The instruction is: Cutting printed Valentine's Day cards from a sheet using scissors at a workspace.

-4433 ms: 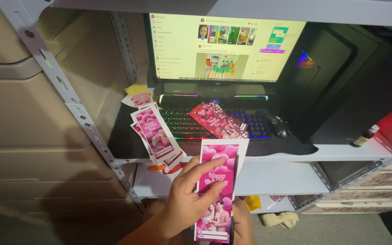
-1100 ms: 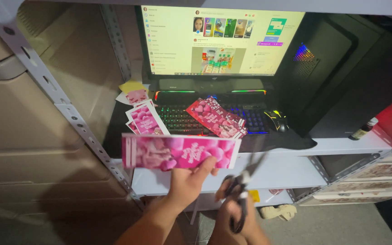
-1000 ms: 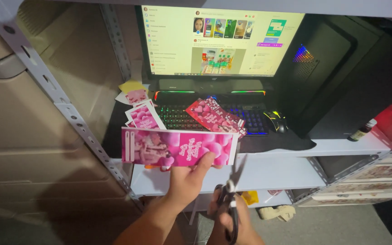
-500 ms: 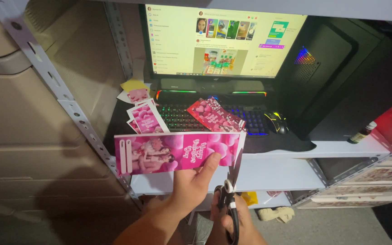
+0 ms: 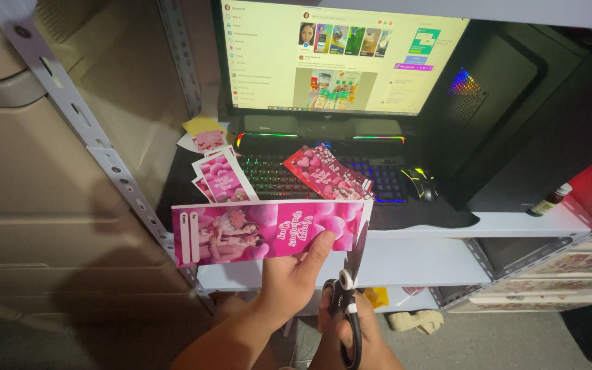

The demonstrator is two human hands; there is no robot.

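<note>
A pink printed card strip (image 5: pixel 268 229) is held level in front of the white shelf (image 5: pixel 412 257), pinched near its lower right part by the left hand (image 5: pixel 296 277), whose fingers (image 5: pixel 320 247) are clenched on it with the thumb laid over the print. Black-handled scissors (image 5: pixel 349 294) are gripped by the right hand (image 5: pixel 351 329) directly below, and their blades are raised along the strip's white right margin, at or just beside its edge; whether the paper is actually between the blades cannot be made out. Behind the strip, on the dark mat of the shelf, a backlit keyboard (image 5: pixel 268 175) is partly covered by a red patterned card (image 5: pixel 327 171) and flanked on the left by a fanned stack of small pink cards (image 5: pixel 220 179), with a yellow note pad (image 5: pixel 203 125) further back. A lit monitor (image 5: pixel 340 58) stands at the rear, a mouse (image 5: pixel 421 183) lies right of the keyboard, and a black computer tower (image 5: pixel 515 116) closes off the right side, with a small dark bottle (image 5: pixel 549 200) beside it. A perforated metal upright (image 5: pixel 97 144) slants across the left, close to the strip's left end. Most of the right hand is cut off by the lower frame edge, and the lower shelves are dim. Open room is left only between the strip and the shelf edge.
</note>
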